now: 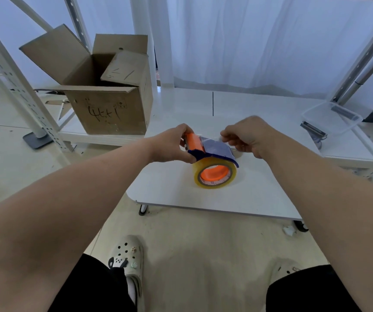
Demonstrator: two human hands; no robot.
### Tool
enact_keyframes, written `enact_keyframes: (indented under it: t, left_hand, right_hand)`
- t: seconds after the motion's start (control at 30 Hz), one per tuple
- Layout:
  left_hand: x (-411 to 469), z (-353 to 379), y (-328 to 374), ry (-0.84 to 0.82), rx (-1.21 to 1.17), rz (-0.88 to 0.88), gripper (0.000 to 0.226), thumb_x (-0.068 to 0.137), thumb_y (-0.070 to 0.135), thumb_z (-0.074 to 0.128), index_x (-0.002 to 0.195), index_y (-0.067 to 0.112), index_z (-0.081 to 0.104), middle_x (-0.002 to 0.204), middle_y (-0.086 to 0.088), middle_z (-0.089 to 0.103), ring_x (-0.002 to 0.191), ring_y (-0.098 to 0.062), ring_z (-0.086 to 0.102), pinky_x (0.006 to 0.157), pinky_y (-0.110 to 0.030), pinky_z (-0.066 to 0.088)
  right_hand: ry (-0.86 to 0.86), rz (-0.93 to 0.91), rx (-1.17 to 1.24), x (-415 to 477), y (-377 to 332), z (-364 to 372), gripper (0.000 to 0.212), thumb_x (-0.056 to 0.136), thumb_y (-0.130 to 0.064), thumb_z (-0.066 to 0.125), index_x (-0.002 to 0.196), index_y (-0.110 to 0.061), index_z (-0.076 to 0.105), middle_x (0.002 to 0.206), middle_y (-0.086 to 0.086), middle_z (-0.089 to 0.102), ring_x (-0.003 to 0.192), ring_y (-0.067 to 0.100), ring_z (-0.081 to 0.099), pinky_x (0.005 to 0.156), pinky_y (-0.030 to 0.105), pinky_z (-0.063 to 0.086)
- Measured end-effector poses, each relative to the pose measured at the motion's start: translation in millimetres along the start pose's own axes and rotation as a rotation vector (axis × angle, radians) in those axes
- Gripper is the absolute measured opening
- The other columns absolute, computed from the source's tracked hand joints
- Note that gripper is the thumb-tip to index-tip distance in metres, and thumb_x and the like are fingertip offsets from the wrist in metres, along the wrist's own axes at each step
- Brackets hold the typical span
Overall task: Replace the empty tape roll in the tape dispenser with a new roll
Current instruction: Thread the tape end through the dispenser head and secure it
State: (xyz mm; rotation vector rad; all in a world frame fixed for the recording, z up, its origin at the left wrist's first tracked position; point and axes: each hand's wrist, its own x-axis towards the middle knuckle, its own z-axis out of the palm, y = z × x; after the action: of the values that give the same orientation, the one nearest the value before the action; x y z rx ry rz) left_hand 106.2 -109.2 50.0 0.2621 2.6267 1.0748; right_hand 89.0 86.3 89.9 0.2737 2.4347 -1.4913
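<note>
A blue tape dispenser (214,149) with an orange front part is held just above the white table (237,201). A clear yellowish tape roll (234,174) sits on the dispenser's orange hub. My left hand (172,143) grips the dispenser's orange end. My right hand (248,134) pinches what looks like the loose clear end of the tape at the dispenser's far side. The strip itself is hard to see.
An open cardboard box (106,102) with handwriting stands on a low shelf at the left. A clear plastic tub (331,117) lies at the right, with a metal part beside it. White shelf posts (12,86) and a curtain surround the table. My feet are below.
</note>
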Motion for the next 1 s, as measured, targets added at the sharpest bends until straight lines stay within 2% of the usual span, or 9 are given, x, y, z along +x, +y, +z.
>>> enact_keyframes:
  t: [0.1,0.23,0.33,0.53,0.67,0.77,0.9,1.0]
  left_hand:
    - [-3,0,-2,0.003,-0.005,0.009,0.072,0.076,0.024,0.077,0.133,0.023,0.032,0.130,-0.005,0.046,0.117,-0.023,0.048,0.096,-0.035,0.047]
    - [-6,0,-4,-0.009,-0.019,0.040,0.085,0.078,0.021,0.076,0.140,0.033,0.021,0.135,-0.004,0.039,0.112,-0.019,0.046,0.087,-0.028,0.042]
    - [-7,0,-5,0.005,0.021,0.081,0.082,0.078,0.020,0.075,0.138,0.037,0.022,0.135,-0.003,0.038,0.109,-0.018,0.047,0.085,-0.026,0.041]
    - [-6,-3,-6,0.017,0.260,0.138,0.068,0.079,0.027,0.072,0.132,0.035,0.030,0.124,-0.006,0.041,0.106,-0.025,0.049,0.084,-0.026,0.040]
    - [-4,-6,-6,0.010,0.307,0.164,0.062,0.080,0.027,0.070,0.130,0.034,0.033,0.128,-0.004,0.037,0.108,-0.025,0.048,0.090,-0.028,0.043]
    - [-4,-7,-6,-0.014,0.335,0.167,0.057,0.082,0.025,0.068,0.129,0.034,0.037,0.130,-0.004,0.036,0.105,-0.024,0.049,0.085,-0.027,0.042]
    - [-5,-9,-7,-0.063,0.345,0.129,0.054,0.083,0.024,0.066,0.128,0.036,0.039,0.127,-0.002,0.035,0.104,-0.026,0.051,0.085,-0.029,0.046]
    - [-3,-9,-6,-0.082,0.336,0.099,0.053,0.083,0.022,0.065,0.127,0.037,0.040,0.124,-0.002,0.034,0.103,-0.026,0.051,0.078,-0.024,0.046]
  right_hand:
    - [-0.025,0.061,0.043,1,5,4,0.012,0.085,-0.008,0.065,0.073,-0.003,0.064,0.070,0.007,0.065,0.054,0.011,0.048,0.053,0.020,0.039]
    - [-0.063,0.179,0.111,5,11,8,0.010,0.083,-0.007,0.068,0.075,-0.004,0.064,0.070,0.007,0.065,0.053,0.010,0.048,0.053,0.019,0.040]
    - [-0.070,0.217,0.118,10,13,15,0.011,0.081,-0.004,0.069,0.073,-0.004,0.063,0.068,0.008,0.063,0.051,0.010,0.046,0.049,0.018,0.038]
    - [-0.041,0.177,0.055,18,10,26,0.006,0.078,-0.003,0.070,0.077,-0.005,0.064,0.066,0.006,0.058,0.051,0.010,0.044,0.048,0.018,0.035]
    - [-0.064,0.197,0.068,21,12,25,0.007,0.078,-0.004,0.071,0.081,-0.006,0.064,0.067,0.004,0.056,0.052,0.009,0.042,0.048,0.017,0.035]
    - [-0.077,0.138,-0.012,23,13,24,0.012,0.078,-0.008,0.073,0.078,-0.011,0.061,0.075,0.006,0.056,0.062,0.012,0.043,0.056,0.022,0.038]
    - [-0.102,0.070,-0.091,24,12,27,0.021,0.078,-0.012,0.075,0.093,-0.012,0.061,0.083,0.008,0.057,0.068,0.015,0.046,0.059,0.025,0.042]
    - [-0.120,0.024,-0.142,26,14,28,0.026,0.078,-0.017,0.076,0.098,-0.015,0.060,0.086,0.006,0.058,0.071,0.015,0.049,0.059,0.026,0.044]
